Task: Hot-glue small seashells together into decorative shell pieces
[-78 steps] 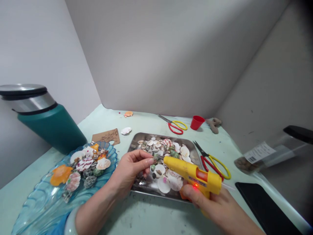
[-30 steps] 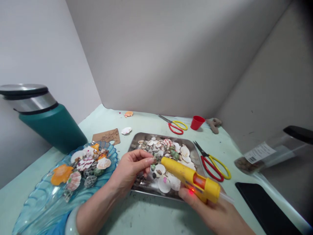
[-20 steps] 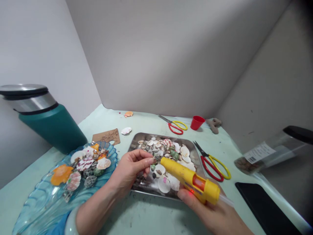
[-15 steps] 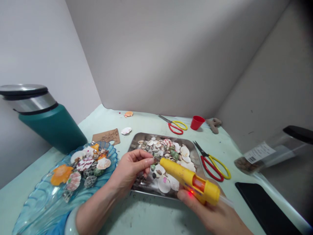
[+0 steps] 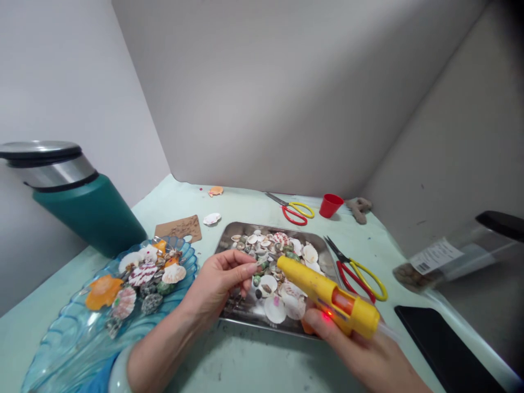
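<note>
My right hand [image 5: 356, 344] is wrapped round a yellow hot glue gun [image 5: 315, 286], its small red light lit and a clear glue stick poking from the back. The nozzle points left toward my left hand [image 5: 225, 275], a short gap away. Thumb and forefinger of that hand are pinched together over the tray; a small thing between the tips is too tiny to name. Below both hands is a metal tray [image 5: 327, 245] of shells and pebbles, among them a white scallop shell [image 5: 274, 309] with a pink spot.
At left, a blue scalloped plate [image 5: 61, 338] bears shells and stones, with a teal bottle [image 5: 88, 213] behind it. Two pairs of scissors [image 5: 298, 214], [image 5: 360, 278], a red cup [image 5: 331, 206], a cardboard piece [image 5: 179, 228], a black phone-like slab [image 5: 446, 349] and a clear jar [image 5: 450, 256] lie around.
My right hand has drawn the glue gun slightly right, so the nozzle is farther from my left fingertips. My left hand stays pinched in nearly the same place.
</note>
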Tool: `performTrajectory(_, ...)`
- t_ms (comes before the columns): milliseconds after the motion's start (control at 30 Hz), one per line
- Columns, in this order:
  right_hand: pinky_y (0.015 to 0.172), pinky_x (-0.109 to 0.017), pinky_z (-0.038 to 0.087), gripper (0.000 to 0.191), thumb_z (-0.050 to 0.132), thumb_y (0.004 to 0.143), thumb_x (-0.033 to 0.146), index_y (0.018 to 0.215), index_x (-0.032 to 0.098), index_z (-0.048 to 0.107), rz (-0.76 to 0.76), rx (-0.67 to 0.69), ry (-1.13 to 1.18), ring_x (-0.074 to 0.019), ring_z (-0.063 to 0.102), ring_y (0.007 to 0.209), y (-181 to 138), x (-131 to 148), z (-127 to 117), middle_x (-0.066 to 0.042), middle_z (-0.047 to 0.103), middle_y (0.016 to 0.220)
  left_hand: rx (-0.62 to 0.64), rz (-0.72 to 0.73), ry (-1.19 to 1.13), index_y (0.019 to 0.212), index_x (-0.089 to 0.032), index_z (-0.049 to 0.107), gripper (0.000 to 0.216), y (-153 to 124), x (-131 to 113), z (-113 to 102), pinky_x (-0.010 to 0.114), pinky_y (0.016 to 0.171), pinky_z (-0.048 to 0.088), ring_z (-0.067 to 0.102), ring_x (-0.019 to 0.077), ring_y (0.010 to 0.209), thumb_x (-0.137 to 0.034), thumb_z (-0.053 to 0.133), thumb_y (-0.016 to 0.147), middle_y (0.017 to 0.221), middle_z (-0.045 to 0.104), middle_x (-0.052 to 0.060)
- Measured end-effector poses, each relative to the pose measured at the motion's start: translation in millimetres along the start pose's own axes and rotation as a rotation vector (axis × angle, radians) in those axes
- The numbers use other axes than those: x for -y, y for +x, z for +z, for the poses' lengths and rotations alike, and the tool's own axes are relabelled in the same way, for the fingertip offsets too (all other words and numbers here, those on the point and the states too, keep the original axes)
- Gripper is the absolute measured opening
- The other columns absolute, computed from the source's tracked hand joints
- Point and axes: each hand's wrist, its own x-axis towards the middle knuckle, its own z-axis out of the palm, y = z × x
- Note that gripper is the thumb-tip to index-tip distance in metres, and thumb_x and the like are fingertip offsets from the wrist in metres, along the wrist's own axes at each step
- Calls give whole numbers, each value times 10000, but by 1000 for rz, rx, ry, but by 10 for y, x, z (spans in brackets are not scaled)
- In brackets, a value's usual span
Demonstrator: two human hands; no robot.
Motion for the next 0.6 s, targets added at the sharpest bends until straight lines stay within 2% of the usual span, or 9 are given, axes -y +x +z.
performTrajectory(200, 527, -295, 490, 222, 540, 842, 386, 693, 222, 553, -107, 91, -150, -175, 553, 558, -16, -37, 25, -22, 578, 651, 9, -13, -7, 709, -133, 633, 184, -6, 0, -3, 141, 411, 355, 458, 37, 388, -246, 763, 644, 461, 582, -33)
performTrajectory(300, 518, -287, 451, 228, 538, 849, 374, 708, 195, 535, -139, 93, -222, -157, 521, 553, -2, -117, 43, -25, 552, 670, 8, -14, -26, 703, -134, 632, 184, -7, 1, -3, 138, 407, 353, 455, 33, 382, -243, 765, 638, 462, 583, -34)
performTrajectory(433, 543, -268, 451, 183, 548, 845, 347, 751, 191, 556, -141, 49, -183, -153, 553, 585, 23, -156, 47, -18, 580, 691, 8, -9, -22, 708, -132, 633, 179, -3, 2, -4, 139, 411, 359, 452, 28, 383, -238, 761, 642, 488, 598, -27)
performTrajectory(600, 533, -252, 436, 185, 570, 835, 362, 755, 197, 549, -126, 68, -157, -143, 544, 571, 12, -97, 43, -1, 588, 678, 0, 34, 59, 712, -137, 639, 148, -6, 24, -11, 146, 426, 383, 485, 43, 407, -225, 747, 663, 478, 582, -37)
